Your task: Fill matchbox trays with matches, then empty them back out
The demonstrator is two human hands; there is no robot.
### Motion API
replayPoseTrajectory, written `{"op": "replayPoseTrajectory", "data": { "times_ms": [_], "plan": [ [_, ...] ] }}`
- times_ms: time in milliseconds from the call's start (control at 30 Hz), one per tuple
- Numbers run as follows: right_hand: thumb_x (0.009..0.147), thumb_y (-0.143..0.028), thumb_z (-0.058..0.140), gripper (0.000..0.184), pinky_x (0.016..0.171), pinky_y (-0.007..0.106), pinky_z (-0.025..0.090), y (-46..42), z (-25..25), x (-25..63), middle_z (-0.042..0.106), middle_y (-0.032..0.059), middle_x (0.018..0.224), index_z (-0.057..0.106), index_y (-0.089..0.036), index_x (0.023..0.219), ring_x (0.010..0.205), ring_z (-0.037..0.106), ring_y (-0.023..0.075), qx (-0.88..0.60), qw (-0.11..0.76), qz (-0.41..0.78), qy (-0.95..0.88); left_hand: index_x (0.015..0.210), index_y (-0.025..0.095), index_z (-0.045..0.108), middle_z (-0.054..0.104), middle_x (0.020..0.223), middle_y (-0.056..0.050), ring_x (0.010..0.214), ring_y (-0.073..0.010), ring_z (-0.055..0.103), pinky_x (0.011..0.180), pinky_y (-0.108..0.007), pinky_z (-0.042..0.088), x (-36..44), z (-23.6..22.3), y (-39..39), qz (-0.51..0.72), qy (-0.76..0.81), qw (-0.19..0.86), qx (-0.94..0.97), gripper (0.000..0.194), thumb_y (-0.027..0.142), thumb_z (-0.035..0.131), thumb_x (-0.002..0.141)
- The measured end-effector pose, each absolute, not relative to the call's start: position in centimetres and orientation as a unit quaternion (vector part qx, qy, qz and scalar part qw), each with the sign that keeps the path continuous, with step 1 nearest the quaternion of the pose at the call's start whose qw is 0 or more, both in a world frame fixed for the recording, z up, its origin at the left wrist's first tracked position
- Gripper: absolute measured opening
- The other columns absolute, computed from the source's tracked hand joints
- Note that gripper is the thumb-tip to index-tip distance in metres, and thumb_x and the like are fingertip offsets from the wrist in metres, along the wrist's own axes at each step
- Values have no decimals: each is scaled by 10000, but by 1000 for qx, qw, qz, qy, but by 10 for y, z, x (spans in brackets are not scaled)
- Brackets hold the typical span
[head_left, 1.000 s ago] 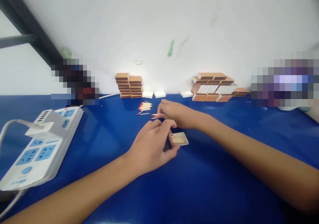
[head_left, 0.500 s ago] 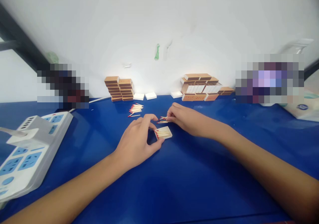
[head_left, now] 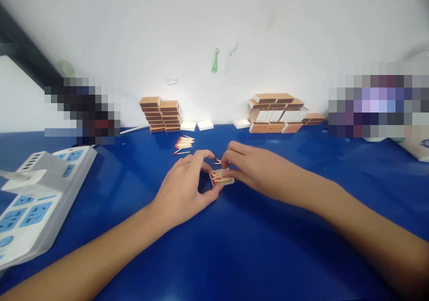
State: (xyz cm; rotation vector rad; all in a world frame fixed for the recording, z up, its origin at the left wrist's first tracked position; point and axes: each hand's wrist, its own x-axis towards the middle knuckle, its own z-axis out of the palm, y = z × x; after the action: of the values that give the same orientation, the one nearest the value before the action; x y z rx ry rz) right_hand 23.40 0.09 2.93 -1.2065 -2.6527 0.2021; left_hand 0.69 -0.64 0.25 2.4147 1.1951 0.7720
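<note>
A small white matchbox tray [head_left: 229,181] lies on the blue table, partly filled with red-tipped matches [head_left: 217,177]. My left hand [head_left: 187,182] curls round the tray's left end, its thumb at the near side and its fingers at the far side. Over the tray's right part, my right hand [head_left: 246,160] is closed in a pinch, fingertips down among the matches; they partly hide what it grips. A few loose matches [head_left: 217,161] lie just beyond the tray. Farther off to the left is a pile of matches [head_left: 183,142].
Stacked matchboxes [head_left: 160,114] stand by the wall at left, and a larger stack of matchboxes [head_left: 276,113] at right. White trays [head_left: 205,125] rest between them. A power strip [head_left: 43,207] with a plugged-in adapter occupies the left side. A packet [head_left: 414,142] sits far right.
My right hand has moved from the loose matches beyond the tray to over the tray, bringing matches with it. My left hand stays at the tray. The view has shifted slightly.
</note>
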Motion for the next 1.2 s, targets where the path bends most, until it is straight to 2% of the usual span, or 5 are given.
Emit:
{"op": "replayPoseTrajectory", "data": {
  "times_ms": [133,333,767,1033,1200],
  "plan": [
    [1050,-364,537,202,663,315,412,5,36,249,677,48,969,652,-211,986,780,621,183,-435,98,108,-888,1286,283,448,764,1046,-3,1108,-270,691,969,-473,529,6,3,-6,274,422,162,849,541,323,761,846],
    [1045,-283,544,182,660,298,383,5,30,246,684,40,930,618,-201,900,776,614,178,-439,71,128,-887,1290,284,456,763,1063,9,1119,-261,684,982,-472,532,5,3,-7,274,423,157,849,549,325,762,836],
    [1050,-247,525,124,672,284,428,1,20,236,647,66,1038,636,-192,1053,773,634,162,-401,121,106,-902,1289,300,463,767,1092,15,1116,-255,687,997,-470,522,6,0,-7,276,405,152,858,512,329,753,869],
    [1054,-238,504,154,655,283,441,-1,18,234,633,66,1007,634,-183,992,734,622,153,-403,110,104,-903,1300,294,457,768,1079,8,1117,-254,689,1002,-468,522,5,0,-7,279,388,143,867,509,332,746,882],
    [1051,-327,549,192,643,289,440,-4,21,233,636,56,960,648,-186,965,716,619,157,-398,98,107,-906,1309,292,460,765,1098,11,1120,-244,686,1014,-460,520,6,-1,-7,279,372,132,876,516,299,745,878]
  ]
}}
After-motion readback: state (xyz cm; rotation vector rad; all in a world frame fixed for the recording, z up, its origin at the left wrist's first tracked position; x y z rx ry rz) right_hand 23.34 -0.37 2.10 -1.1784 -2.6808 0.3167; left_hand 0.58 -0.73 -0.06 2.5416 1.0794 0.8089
